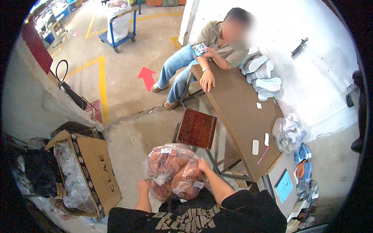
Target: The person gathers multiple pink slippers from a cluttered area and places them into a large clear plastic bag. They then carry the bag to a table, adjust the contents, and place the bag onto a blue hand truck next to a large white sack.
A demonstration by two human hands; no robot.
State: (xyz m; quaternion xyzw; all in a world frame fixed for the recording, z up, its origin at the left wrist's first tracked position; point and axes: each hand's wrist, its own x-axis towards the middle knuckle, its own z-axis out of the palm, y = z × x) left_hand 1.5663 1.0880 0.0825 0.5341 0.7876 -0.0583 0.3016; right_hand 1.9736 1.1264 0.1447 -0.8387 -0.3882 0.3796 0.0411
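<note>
In front of my body I hold a bulky bundle of clear plastic bags (pixel 175 165) filled with reddish-brown pieces whose kind I cannot make out. Small white labels show on the plastic. My left hand (pixel 143 185) is closed on the bundle's left edge, low down. Higher up on the right side, my right hand (pixel 203 165) grips the plastic with bent fingers. Just beyond the bundle stands a stool with a dark red-brown wooden seat (pixel 197 128).
A brown table (pixel 233 105) stands to the right, with stacked grey soles (pixel 264 77) at its far end. Another person (pixel 217 42) sits there with a phone. An open cardboard box (pixel 105 171) holding plastic is at left. A blue trolley (pixel 122 39) carries a white sack farther off.
</note>
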